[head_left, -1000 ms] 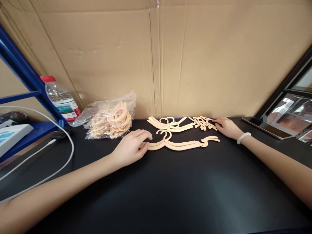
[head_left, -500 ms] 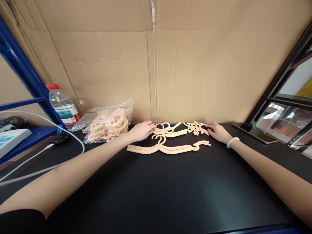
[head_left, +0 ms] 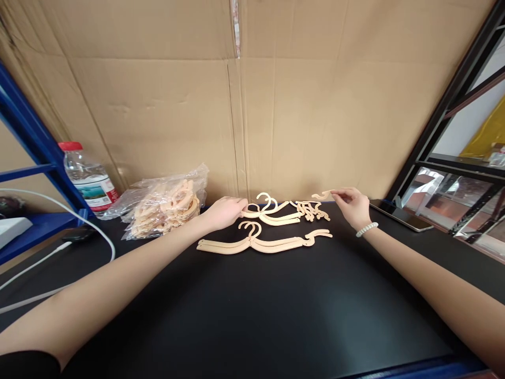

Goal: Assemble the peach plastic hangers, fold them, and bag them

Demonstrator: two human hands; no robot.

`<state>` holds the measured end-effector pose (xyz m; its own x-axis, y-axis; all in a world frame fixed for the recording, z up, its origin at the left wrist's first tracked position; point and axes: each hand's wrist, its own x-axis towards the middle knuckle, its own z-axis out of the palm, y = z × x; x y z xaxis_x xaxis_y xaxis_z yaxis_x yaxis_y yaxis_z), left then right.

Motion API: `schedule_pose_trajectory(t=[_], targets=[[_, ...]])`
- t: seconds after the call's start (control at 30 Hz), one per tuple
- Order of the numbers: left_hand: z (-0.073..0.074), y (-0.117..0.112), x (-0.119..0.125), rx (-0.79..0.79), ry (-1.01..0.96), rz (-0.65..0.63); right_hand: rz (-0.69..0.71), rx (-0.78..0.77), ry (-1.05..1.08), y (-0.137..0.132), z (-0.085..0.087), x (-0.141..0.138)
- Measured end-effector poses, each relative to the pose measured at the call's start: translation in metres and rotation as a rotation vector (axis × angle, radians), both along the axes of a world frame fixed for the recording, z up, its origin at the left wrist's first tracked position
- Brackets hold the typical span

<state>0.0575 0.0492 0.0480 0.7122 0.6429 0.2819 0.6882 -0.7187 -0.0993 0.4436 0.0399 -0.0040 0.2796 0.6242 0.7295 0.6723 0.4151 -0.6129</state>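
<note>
Hanger (head_left: 284, 220) lies end-gripped in the left hand (head_left: 226, 212); the right hand (head_left: 353, 205) pinches a raised hook piece (head_left: 324, 195). Picking up seems the step; the next move calls for steadiness.

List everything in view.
Tabletop: one, black, beneath
Front hangers: at least two, peach, tabletop middle
Rear hangers: count unclear, peach, behind those
End hooks: count unclear, peach, front hangers' right end
Small pieces: several, peach, beside rear hangers
Held piece: one, peach, above small pieces
Filled bag: one, clear, back left
Bottle: one, clear, red cap, left
Adapter: one, black, left
Cable: at least one, white, left
Shelf: one, blue, far left
Box: one, white, on shelf
Rack: one, black, far right
Sheet: one, yellow, beyond rack
Flat device: one, dark, right
Cardboard: count unclear, brown, behind
Bracelet: one, pale, right wrist
Sleeve: one, black, lower left
Left hand: one, at rear hangers
Right hand: one, gripping held piece
</note>
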Motion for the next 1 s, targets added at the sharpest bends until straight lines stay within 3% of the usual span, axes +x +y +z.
schedule_pose_trajectory(t=[0.23, 0.33, 0.43, 0.53, 0.67, 1.0], targets=[[0.008, -0.04, -0.017, 0.014, -0.224, 0.06, 0.178, 0.097, 0.25, -0.029, 0.029, -0.05], [0.001, -0.063, -0.027, 0.014, -0.3, 0.077, 0.384, 0.104, 0.464, -0.054, 0.045, -0.072], [-0.014, -0.085, -0.035, -0.057, -0.44, 0.101, 0.551, -0.001, 0.625, -0.074, 0.053, -0.089], [-0.032, -0.1, -0.04, -0.088, -0.548, 0.095, 0.639, -0.15, 0.682, -0.083, 0.053, -0.1], [-0.047, -0.106, -0.042, -0.078, -0.515, 0.048, 0.683, -0.294, 0.745, -0.087, 0.047, -0.108], [-0.048, -0.106, -0.044, -0.089, -0.576, -0.013, 0.829, -0.458, 0.835, -0.089, 0.038, -0.113]])
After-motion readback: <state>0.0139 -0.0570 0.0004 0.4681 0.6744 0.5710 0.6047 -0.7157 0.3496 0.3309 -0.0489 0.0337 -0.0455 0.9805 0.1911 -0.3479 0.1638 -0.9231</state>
